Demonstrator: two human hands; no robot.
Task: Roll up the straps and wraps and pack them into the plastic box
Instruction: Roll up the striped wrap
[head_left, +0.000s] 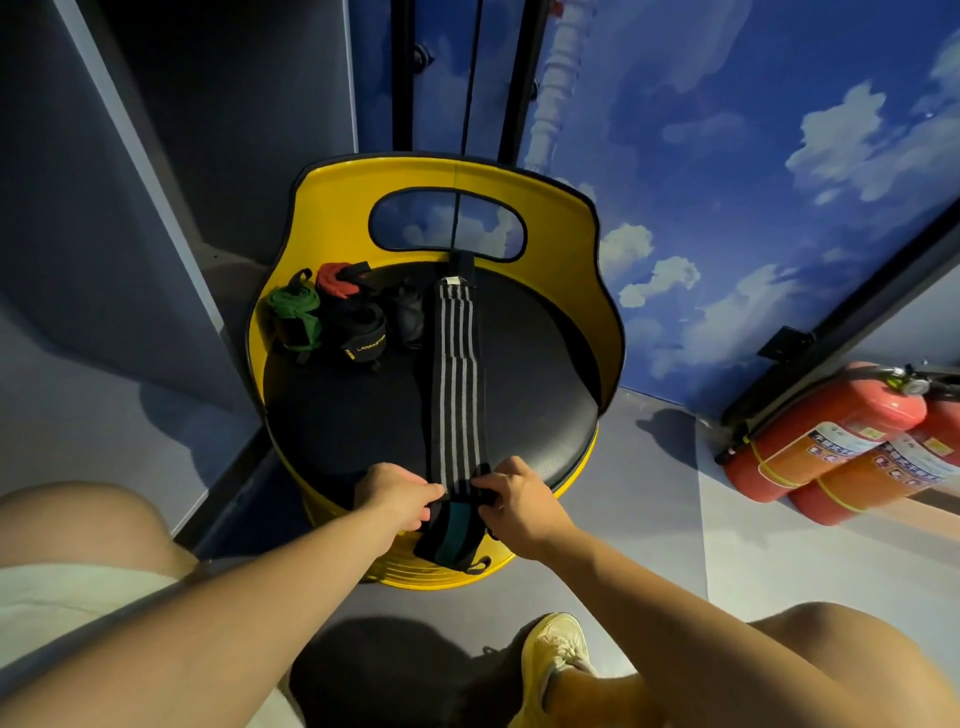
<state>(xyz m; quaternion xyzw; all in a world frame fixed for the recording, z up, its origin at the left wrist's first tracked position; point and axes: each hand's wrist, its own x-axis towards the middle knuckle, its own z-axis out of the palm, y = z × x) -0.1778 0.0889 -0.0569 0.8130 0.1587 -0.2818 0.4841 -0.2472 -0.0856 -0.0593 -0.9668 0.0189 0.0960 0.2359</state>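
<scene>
Head view: a long black wrap with grey stripes (457, 384) lies stretched across the black seat (353, 415) of a yellow barrel chair (332, 208), and both hands have it at the near edge. The left hand (397, 493) pinches its left edge; the right hand (514, 499) curls over its right edge. Below the fingers, the wrap's teal-banded end (454, 530) hangs over the seat front. Fingertips are tucked under, hard to make out. Beyond the fingers to the left sit a green roll (293, 314), a red strap (337, 278) and a black wrap with yellow lettering (363, 343), too small to read. Far right of the hands, two red fire extinguishers (841, 436) lie on the floor, labels unreadable.
</scene>
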